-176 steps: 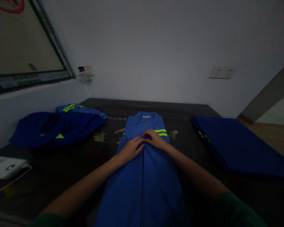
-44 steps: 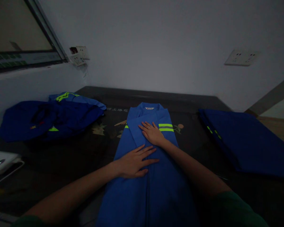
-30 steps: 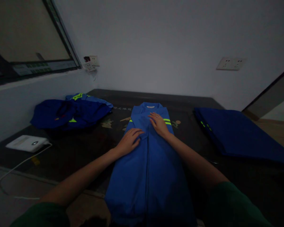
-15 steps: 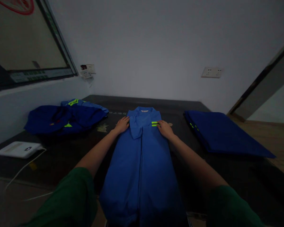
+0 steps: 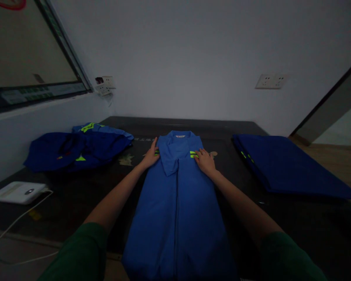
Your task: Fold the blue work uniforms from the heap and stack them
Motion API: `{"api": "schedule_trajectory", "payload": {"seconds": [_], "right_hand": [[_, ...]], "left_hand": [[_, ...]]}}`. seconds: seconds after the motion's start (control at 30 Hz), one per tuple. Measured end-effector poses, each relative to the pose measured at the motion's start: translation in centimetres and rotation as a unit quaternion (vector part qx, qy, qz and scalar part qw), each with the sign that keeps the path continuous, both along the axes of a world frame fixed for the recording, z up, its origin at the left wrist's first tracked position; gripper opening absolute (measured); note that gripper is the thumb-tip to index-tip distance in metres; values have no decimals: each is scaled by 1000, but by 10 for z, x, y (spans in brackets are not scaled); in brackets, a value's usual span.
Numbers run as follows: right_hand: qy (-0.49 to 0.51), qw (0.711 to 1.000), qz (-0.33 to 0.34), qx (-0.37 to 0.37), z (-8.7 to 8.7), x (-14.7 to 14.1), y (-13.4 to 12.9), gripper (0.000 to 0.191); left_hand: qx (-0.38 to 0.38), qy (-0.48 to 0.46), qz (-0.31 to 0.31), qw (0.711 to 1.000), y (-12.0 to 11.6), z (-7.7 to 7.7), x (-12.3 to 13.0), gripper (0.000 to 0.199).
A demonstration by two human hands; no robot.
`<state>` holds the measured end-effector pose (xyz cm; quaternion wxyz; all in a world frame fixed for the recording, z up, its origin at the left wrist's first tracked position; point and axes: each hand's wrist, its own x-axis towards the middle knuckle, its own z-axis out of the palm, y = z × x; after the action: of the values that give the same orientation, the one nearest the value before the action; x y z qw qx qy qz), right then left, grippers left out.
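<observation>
A blue garment (image 5: 175, 210) lies lengthwise in front of me, its collar (image 5: 180, 136) at the far end and its lower end near me. My left hand (image 5: 151, 157) rests at the garment's upper left edge, fingers apart, beside a partly covered yellow-green stripe. My right hand (image 5: 205, 160) lies flat on the upper right part, its fingertips at the yellow-green stripes (image 5: 194, 154). Neither hand has the cloth gripped as far as the view shows.
A crumpled dark blue garment (image 5: 55, 150) lies on the black table (image 5: 128, 121) at left, with a white device (image 5: 17, 192) and its cable nearer me. Folded dark blue cloth (image 5: 292, 168) lies at right. Wall sockets (image 5: 271, 81) are behind.
My left hand's fingers have spread and turned more upward, and a stripe now shows beside them. My right hand's fingers have shifted slightly on the garment. The camera view has shifted a little.
</observation>
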<state>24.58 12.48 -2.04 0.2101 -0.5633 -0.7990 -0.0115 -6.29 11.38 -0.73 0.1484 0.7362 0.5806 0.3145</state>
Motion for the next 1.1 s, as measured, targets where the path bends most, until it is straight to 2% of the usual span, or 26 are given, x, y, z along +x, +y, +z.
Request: {"api": "schedule_trajectory", "payload": {"seconds": [0.1,0.2,0.3,0.37,0.47,0.53,0.6,0.67,0.73,0.8,0.87,0.9,0.97,1.1], "right_hand": [[22,996,73,36,14,-10,-4,32],[38,977,206,25,27,-28,-5,26],[23,964,263,-16,31,-44,-2,22],[12,965,260,-34,29,-50,1,20],[6,966,256,-45,25,-53,3,18],[-2,965,257,-44,23,-54,2,18],[-11,968,250,-38,21,-55,1,19],[-19,971,234,-30,20,-57,-1,19],[-21,975,219,-20,21,-59,-3,20],[-22,978,209,-10,21,-60,-5,20],[-30,979,203,-3,21,-61,-7,22],[-37,979,200,0,21,-62,-7,23],[-53,980,191,4,21,-64,-8,25],[-78,984,161,13,17,-71,-10,29]], "left_hand": [[-2,-117,25,993,5,3,3,74],[20,-137,78,987,4,7,5,49],[34,-120,85,989,-1,10,8,49],[24,-99,73,992,-5,12,10,47],[-34,-75,60,995,-11,16,12,32],[-64,-27,63,996,-16,20,12,29],[-49,77,82,992,-24,25,14,28],[2,189,105,976,-34,29,19,28],[50,247,88,964,-45,29,28,30],[69,242,2,968,-56,26,41,33],[56,206,-96,972,-66,19,53,40],[42,188,-124,974,-70,15,59,44],[11,159,-131,978,-76,8,67,53],[-11,126,-97,987,-83,0,74,61]]}}
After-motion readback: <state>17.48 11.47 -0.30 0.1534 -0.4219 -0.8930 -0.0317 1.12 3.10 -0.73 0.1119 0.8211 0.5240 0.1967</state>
